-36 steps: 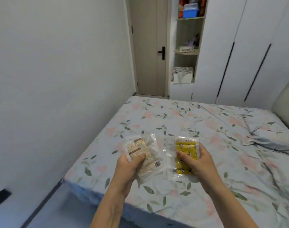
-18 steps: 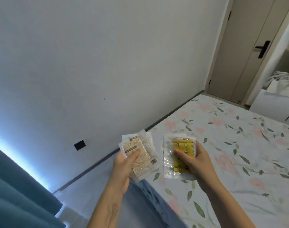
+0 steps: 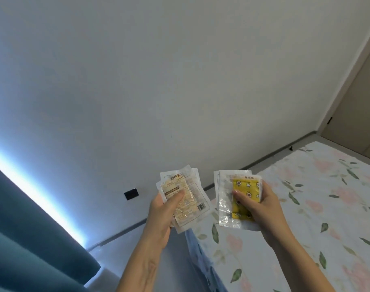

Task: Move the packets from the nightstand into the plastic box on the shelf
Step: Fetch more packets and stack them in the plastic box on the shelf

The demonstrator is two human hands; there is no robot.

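At lower centre, the left hand [image 3: 160,216] grips a fanned stack of beige packets [image 3: 185,199], thumb clamped across them so none slips. Just right, the right hand [image 3: 262,209] pinches the yellow packets [image 3: 236,199] likewise, carried above the bed [image 3: 306,207]; no box in view.

two hands [image 3: 158,216] [image 3: 262,209], each with what looks like two or three packets [image 3: 185,199] [image 3: 234,197]; one bed [image 3: 318,207].

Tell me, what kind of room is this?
Most likely a bedroom. There is a bed with a flowery sheet, a teal curtain by the wall, and a plain door in the corner.
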